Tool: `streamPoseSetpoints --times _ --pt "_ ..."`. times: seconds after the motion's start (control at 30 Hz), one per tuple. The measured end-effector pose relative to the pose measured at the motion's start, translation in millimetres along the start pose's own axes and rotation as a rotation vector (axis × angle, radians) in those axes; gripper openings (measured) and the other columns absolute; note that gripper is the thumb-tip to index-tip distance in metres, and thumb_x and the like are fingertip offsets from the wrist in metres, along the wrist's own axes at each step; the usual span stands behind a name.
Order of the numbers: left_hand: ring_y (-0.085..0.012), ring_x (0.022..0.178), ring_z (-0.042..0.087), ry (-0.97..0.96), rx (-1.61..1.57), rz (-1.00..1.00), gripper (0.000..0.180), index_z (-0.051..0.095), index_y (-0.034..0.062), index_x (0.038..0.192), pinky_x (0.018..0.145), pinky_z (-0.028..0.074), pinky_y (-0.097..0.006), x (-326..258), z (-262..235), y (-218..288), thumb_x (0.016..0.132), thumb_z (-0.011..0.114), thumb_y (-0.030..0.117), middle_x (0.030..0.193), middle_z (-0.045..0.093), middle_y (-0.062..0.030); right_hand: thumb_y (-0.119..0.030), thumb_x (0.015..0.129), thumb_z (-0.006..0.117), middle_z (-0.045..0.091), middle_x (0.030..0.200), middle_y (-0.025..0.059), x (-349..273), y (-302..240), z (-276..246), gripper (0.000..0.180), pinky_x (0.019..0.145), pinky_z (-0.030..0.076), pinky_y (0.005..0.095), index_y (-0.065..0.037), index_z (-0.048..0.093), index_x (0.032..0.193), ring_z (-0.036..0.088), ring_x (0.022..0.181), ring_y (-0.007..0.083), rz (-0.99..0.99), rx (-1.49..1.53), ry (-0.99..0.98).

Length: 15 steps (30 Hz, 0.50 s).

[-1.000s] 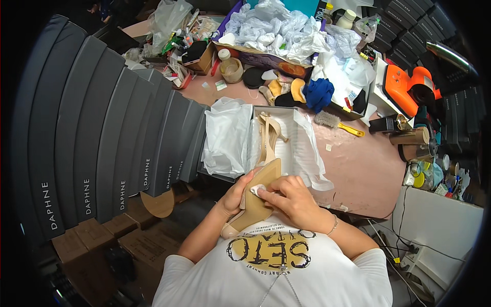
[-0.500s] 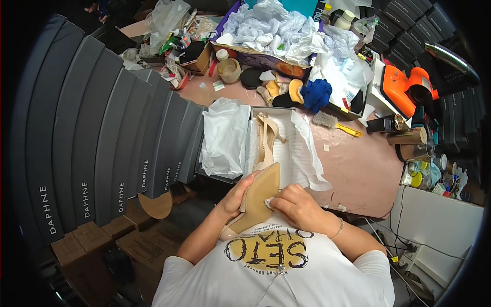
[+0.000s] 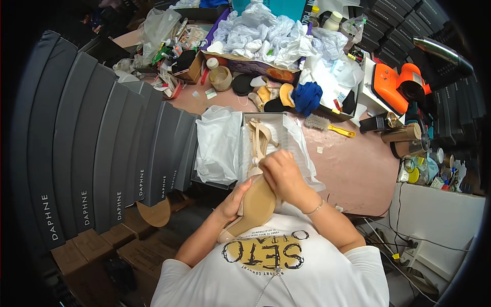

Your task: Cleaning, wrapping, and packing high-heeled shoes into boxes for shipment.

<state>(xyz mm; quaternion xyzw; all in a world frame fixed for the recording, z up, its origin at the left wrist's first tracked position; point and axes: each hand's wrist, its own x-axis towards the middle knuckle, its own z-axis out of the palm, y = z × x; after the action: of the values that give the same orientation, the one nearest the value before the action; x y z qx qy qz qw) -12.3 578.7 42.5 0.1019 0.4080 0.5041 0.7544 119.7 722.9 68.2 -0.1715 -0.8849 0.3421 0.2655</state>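
My left hand [image 3: 232, 200] is wrapped round a beige women's shoe [image 3: 260, 204], held close to my chest with its tan sole turned toward me and its toe pointing away. At the toe end, the bent fingers of my right hand [image 3: 287, 176] pinch a small white wad [image 3: 255, 161], mostly covered by the hand. Just beyond lies a grey shoe box [image 3: 273, 116] lined with white tissue paper [image 3: 220, 143]. A matching strappy shoe [image 3: 260, 137] rests inside it, partly hidden by my right hand.
Stacked dark shoe boxes [image 3: 102, 153] line the left side. On the pink table [image 3: 353, 163] lie a yellow-handled brush [image 3: 330, 125], a blue cloth [image 3: 307, 98] and a jar [image 3: 220, 77]. Farther back is a carton of crumpled paper [image 3: 261, 36]; an orange tool [image 3: 391, 87] stands right.
My right hand has moved away from me, from the middle of the sole up to the toe. The shoe stays in my left hand, its toe tilted slightly lower in view.
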Motion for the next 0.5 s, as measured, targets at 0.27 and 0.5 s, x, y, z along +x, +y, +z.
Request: streamPoseSetpoints --times 0.27,0.5 --pt "-0.0134 0.115 0.049 0.028 -0.070 0.261 0.058 0.033 0.0019 0.140 0.095 0.042 -0.028 -9.9 -11.5 26.1 0.097 0.035 0.041 0.129 0.050 -0.0074 -0.013 0.093 0.056 0.063 0.078 0.0057 -12.8 37.0 -21.3 0.011 0.061 0.050 0.0256 -0.003 0.056 0.098 0.059 0.066 0.0119 0.874 1.443 0.155" --pt "-0.0116 0.104 0.053 0.167 0.119 0.556 0.057 0.035 0.0031 0.138 0.090 0.044 -0.027 -8.0 -26.3 66.5 0.096 0.037 0.041 0.117 0.054 -0.0064 -0.014 0.091 0.059 0.061 0.078 0.0059 -39.5 27.4 15.4 0.013 0.060 0.051 0.0289 -0.004 0.055 0.098 0.060 0.066 0.0148 0.932 1.577 0.052"
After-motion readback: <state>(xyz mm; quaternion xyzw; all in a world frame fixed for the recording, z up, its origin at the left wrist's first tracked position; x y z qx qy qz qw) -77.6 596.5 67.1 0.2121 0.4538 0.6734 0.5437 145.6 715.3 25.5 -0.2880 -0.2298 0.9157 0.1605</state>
